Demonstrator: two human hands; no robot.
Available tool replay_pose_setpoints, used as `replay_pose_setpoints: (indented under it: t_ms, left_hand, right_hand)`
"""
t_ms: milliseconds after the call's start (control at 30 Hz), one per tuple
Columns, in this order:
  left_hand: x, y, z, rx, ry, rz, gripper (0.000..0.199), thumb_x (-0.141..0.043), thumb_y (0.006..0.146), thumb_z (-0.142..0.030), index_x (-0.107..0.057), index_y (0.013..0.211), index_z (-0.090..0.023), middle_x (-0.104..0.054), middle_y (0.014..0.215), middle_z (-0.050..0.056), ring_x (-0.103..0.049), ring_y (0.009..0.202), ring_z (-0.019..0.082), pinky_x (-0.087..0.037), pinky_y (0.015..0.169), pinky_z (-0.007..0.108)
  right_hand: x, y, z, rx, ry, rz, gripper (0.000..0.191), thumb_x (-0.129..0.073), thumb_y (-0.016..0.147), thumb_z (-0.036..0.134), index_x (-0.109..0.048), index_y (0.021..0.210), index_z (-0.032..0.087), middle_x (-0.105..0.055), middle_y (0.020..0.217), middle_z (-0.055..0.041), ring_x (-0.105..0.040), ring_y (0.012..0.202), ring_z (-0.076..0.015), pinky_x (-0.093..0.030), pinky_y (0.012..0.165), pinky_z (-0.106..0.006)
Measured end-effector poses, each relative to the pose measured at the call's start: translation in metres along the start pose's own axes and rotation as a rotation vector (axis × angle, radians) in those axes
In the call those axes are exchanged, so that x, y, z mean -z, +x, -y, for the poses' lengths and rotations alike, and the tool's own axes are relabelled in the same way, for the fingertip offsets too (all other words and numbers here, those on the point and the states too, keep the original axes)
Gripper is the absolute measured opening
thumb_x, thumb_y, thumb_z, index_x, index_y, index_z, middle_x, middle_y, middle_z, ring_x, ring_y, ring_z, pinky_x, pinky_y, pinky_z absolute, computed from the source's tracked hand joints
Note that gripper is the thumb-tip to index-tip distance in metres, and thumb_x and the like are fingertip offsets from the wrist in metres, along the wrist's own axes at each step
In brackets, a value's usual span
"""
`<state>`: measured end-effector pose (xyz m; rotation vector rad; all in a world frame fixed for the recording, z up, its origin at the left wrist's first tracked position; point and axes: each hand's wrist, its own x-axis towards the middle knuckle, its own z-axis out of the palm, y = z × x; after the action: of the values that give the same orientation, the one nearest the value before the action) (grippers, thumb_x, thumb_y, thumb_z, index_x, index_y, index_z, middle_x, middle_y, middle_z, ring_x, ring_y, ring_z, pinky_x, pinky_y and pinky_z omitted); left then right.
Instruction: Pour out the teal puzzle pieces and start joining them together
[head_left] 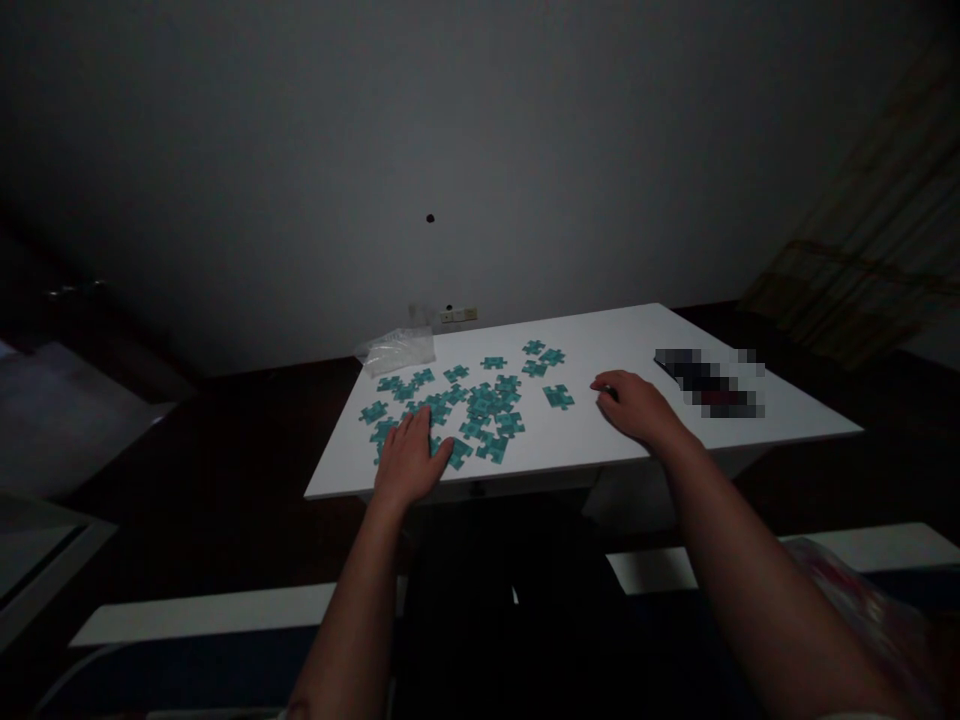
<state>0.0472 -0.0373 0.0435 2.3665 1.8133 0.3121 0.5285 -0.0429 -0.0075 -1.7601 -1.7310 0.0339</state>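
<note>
Teal jigsaw pieces lie in a loose, partly overlapping spread on the left half of the white table. My left hand rests palm down over the near left pieces, its fingers stretched out and the thumb apart. Some pieces beneath it are hidden. To the right of the spread, my right hand is on the tabletop with its fingers curled in. A small dark thing shows at those fingertips, too little of it to name. The piece nearest to that hand is a single teal jigsaw piece, lying apart from it.
A clear plastic bag lies at the table's far left corner. Toward the right, a dark blurred-out object lies on the white table. A wall with a socket stands behind. A curtain hangs at the right.
</note>
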Motion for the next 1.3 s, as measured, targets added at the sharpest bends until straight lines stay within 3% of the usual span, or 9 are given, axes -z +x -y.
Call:
replay_pose_setpoints:
  t_ms: [233, 767, 967, 1300]
  left_hand:
    - [-0.0024, 0.0009, 0.0022, -0.022, 0.017, -0.005, 0.071, -0.059, 0.125, -0.055, -0.059, 0.187, -0.022, -0.047, 0.201, 0.017, -0.041, 0.19, 0.044, -0.035, 0.155, 0.069]
    - [0.0019, -0.0004, -0.0002, -0.017, 0.032, 0.018, 0.072, -0.055, 0.126, -0.057, -0.058, 0.188, -0.02, -0.045, 0.203, 0.016, -0.04, 0.191, 0.042, -0.033, 0.156, 0.065]
    - [-0.0022, 0.0009, 0.004, -0.044, 0.008, -0.006, 0.071, -0.055, 0.125, -0.058, -0.06, 0.186, -0.022, -0.048, 0.201, 0.017, -0.042, 0.189, 0.044, -0.033, 0.155, 0.07]
    - [-0.0018, 0.0038, 0.0045, -0.042, 0.045, 0.005, 0.073, -0.053, 0.125, -0.059, -0.06, 0.186, -0.02, -0.047, 0.201, 0.018, -0.042, 0.189, 0.045, -0.035, 0.154, 0.068]
  right_hand:
    - [0.0048, -0.0009, 0.0052, -0.022, 0.019, 0.005, 0.04, -0.068, 0.096, 0.039, -0.097, 0.122, 0.026, -0.091, 0.134, -0.0199, -0.083, 0.127, -0.0455, -0.063, 0.115, -0.063]
    - [0.0031, -0.0025, 0.005, -0.016, 0.008, 0.004, 0.044, -0.062, 0.102, 0.041, -0.095, 0.124, 0.025, -0.091, 0.133, -0.0202, -0.083, 0.124, -0.0446, -0.061, 0.115, -0.064]
    - [0.0044, -0.0018, 0.005, -0.034, 0.032, -0.003, 0.037, -0.068, 0.098, 0.039, -0.096, 0.12, 0.029, -0.092, 0.131, -0.018, -0.081, 0.125, -0.0447, -0.062, 0.115, -0.064]
    - [0.0062, -0.0016, 0.0101, -0.031, -0.003, 0.009, 0.038, -0.064, 0.104, 0.036, -0.094, 0.124, 0.024, -0.091, 0.134, -0.0196, -0.082, 0.127, -0.042, -0.061, 0.116, -0.059]
